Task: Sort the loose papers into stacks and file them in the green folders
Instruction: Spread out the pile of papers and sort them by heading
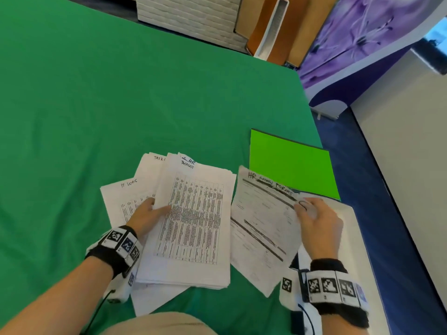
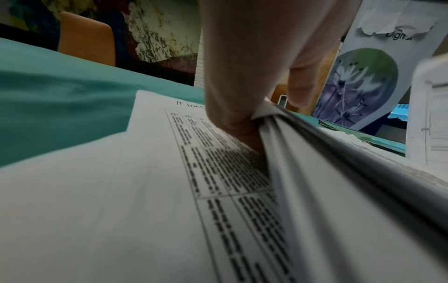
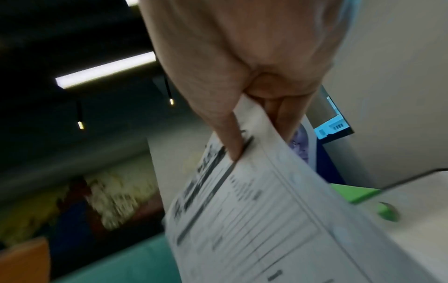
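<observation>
A thick stack of printed table sheets (image 1: pixel 193 223), its top one headed "HR tasklist", lies in front of me on the green cloth. My left hand (image 1: pixel 150 213) grips that stack's left edge (image 2: pixel 278 137), thumb on top and fingers underneath. Beneath it lies a sheet marked "IT logs" (image 1: pixel 121 199) (image 2: pixel 150 162). My right hand (image 1: pixel 312 213) pinches the upper right corner of a form sheet headed "HR admin forms" (image 1: pixel 261 226) (image 3: pixel 254 220) and holds it lifted. A bright green folder (image 1: pixel 290 163) lies closed just beyond the form.
The green tablecloth (image 1: pixel 108 105) stretches far to the left and back. The table's right edge runs close beside my right hand, with a white board (image 1: pixel 350 228) under it. Wooden panels and a white brick box (image 1: pixel 188 13) stand past the far edge.
</observation>
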A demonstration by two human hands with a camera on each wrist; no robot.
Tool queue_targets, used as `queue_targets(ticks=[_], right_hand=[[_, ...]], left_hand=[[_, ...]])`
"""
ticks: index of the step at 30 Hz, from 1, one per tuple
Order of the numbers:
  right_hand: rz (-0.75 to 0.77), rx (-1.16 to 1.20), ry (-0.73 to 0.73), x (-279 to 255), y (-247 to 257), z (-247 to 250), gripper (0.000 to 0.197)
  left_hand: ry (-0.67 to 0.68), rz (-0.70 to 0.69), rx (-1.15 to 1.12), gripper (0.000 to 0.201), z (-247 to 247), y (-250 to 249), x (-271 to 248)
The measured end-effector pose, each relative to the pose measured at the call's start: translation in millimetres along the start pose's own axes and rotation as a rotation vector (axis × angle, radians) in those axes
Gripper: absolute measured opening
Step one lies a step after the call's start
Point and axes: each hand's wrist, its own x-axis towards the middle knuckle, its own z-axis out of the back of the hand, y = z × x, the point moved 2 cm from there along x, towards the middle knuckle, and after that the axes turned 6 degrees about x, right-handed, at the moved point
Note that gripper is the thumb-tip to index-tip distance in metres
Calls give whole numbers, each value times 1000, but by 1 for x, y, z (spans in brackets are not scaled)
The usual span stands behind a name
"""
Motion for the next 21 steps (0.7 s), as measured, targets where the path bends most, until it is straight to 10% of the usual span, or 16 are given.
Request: queue_targets(ticks=[7,15,21], right_hand=[[129,785,18,17,98,39,5],[-1,462,31,47,52,-66,13],[-705,562,399,35,8,-160,69]], left_hand=[[-84,-74,84,39,0,-6,2],[0,-21,-29,57,-9,-13,-3],[56,50,-36,89,-4,-12,7]])
